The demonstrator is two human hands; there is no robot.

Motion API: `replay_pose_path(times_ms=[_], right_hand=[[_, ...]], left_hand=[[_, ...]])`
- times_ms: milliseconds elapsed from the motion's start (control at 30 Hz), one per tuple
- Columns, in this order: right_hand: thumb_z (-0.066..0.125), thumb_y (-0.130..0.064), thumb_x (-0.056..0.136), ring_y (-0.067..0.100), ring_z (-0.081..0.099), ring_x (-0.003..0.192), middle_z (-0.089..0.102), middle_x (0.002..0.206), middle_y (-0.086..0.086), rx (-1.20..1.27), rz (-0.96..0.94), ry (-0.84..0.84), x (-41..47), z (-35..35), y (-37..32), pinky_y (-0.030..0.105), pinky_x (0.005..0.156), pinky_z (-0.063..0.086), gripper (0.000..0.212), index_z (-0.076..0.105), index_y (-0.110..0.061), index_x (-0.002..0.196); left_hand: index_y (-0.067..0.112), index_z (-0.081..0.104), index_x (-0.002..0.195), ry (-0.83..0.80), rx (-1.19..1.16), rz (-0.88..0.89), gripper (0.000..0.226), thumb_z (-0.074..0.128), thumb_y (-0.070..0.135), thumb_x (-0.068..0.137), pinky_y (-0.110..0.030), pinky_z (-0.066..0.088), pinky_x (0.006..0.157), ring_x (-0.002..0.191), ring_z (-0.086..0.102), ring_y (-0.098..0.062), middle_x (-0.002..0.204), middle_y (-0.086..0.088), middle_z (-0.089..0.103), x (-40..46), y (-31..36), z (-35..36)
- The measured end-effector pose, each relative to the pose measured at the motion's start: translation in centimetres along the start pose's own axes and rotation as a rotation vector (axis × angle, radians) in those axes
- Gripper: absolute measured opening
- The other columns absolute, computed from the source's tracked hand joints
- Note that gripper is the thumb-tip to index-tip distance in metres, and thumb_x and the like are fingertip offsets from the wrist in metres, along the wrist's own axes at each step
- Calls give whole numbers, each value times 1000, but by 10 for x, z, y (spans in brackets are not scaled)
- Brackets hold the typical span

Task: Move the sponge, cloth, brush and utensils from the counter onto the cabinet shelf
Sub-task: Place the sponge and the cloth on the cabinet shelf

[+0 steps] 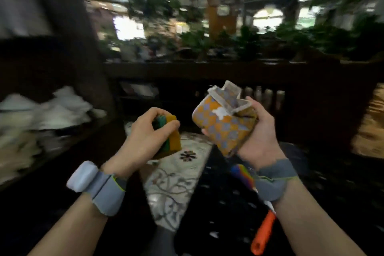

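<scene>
Surface: dark surface (228, 203) below you, a pale patterned runner (176, 174) down its middle; everything is motion-blurred.
Left hand: your left hand (143, 139) has its fingers (158, 115) curled tight around the yellow-and-green sponge (171, 137), held above the runner, long axis near upright.
Right hand: your right hand (257, 133) grips the folded orange checked cloth (224, 124), long axis tilted, loose edge up.
Utensils: an orange-handled one (264, 233) lies beneath your right wrist, running toward you.
Shelf: cabinet shelf (52, 137) at left, holding white shapes.

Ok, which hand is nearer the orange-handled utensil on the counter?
Right. The right hand, holding the cloth, is up above the orange-handled utensil; the left hand, holding the sponge, is farther off to the left.
</scene>
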State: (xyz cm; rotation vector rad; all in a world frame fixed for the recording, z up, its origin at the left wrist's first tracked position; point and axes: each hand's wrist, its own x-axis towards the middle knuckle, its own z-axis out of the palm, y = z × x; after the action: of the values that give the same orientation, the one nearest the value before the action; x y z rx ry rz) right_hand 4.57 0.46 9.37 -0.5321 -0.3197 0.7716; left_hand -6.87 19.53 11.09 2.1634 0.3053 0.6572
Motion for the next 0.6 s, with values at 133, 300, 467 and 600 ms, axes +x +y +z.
replay_pose_path(times_ms=[133,300,467,600], right_hand=[[50,-43,86,42,54,123,60,132,22,-60,248,-257,53,115,108,66,103,34,47,70,-10,114],[51,-35,86,37,60,116,59,133,19,-79,427,-498,71,244,239,52,107,37,48,64,-9,124],[50,-30,86,35,59,115,56,138,17,-68,487,-659,73,360,336,45,105,40,52,56,-11,134],[45,-34,88,36,60,115,62,131,17,-57,521,-772,77,477,418,48,108,38,49,61,-7,126]], left_hand=[[23,65,98,322,145,-81,23,68,39,82,-36,51,78,85,64,-15,88,3,66,-48,-27,-146],[23,66,96,592,244,-205,21,69,38,81,-37,52,80,84,61,-13,87,5,64,-129,-48,-300],[30,64,92,688,389,-208,16,69,41,80,-24,50,68,88,64,-12,93,4,65,-198,-63,-428],[27,64,96,814,565,-165,18,68,39,83,-16,47,62,84,64,-9,90,4,65,-246,-60,-544]])
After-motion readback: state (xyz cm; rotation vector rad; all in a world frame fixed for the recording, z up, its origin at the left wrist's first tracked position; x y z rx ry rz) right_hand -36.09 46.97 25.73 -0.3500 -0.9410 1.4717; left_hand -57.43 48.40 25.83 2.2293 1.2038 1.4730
